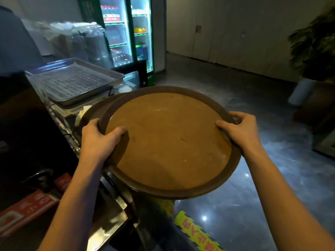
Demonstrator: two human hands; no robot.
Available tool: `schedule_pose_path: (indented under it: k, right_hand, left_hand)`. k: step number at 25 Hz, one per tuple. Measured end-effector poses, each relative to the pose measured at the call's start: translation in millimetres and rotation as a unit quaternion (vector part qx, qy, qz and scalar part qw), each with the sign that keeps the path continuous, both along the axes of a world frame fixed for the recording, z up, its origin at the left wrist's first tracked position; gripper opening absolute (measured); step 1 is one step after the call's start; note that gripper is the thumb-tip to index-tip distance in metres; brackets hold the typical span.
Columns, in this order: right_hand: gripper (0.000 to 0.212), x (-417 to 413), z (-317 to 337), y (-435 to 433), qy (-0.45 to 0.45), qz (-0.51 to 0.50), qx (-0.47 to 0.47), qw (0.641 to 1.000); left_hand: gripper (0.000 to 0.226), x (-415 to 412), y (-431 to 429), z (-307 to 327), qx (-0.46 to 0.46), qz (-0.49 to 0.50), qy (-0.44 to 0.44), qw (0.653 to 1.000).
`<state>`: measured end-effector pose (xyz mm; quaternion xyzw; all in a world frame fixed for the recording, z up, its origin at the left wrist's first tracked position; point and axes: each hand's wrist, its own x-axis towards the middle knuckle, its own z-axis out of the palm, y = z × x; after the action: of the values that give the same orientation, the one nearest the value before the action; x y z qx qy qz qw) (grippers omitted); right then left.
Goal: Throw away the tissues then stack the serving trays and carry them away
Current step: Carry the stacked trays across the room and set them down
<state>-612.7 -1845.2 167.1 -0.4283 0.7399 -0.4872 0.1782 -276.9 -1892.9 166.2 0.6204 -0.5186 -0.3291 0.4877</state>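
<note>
Two hands held stacked round brown trays.
Left hand and right hand gripped opposite rims, fingers curled closed over them.

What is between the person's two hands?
In the head view, the stacked round brown trays fill the space between the left hand and the right hand. Each hand grips a rim, and the top tray's surface is bare.

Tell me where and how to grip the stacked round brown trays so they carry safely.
Grip the stacked trays at the raised rim, on opposite sides, coming in from left and right. That is how the left hand and right hand sit now: thumbs over the top rim, fingers beneath. The trays are wide, flat and slightly offset, so clamping both rims together probably stops the upper one sliding.
</note>
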Motion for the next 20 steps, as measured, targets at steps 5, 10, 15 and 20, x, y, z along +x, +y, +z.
schedule_pose_path:
  k: [5,10,15,20]
  right_hand:
    - [0.046,-18,-15,-97,-0.027,0.107,0.01,0.994]
    - [0.026,-12,-20,-149,-0.033,0.153,0.0,0.988]
    - [0.022,0,-20,-166,0.007,0.171,-0.005,0.985]
    - [0.03,5,-21,-177,0.033,0.172,0.007,0.984]
  left_hand:
    - [0.043,-16,-18,-11,0.035,0.107,0.021,0.993]
    - [0.068,-18,-28,-16,0.072,0.179,0.037,0.98]
    - [0.047,-12,-31,-15,0.078,0.208,0.02,0.975]
    - [0.042,-5,-32,-15,0.073,0.218,0.007,0.973]
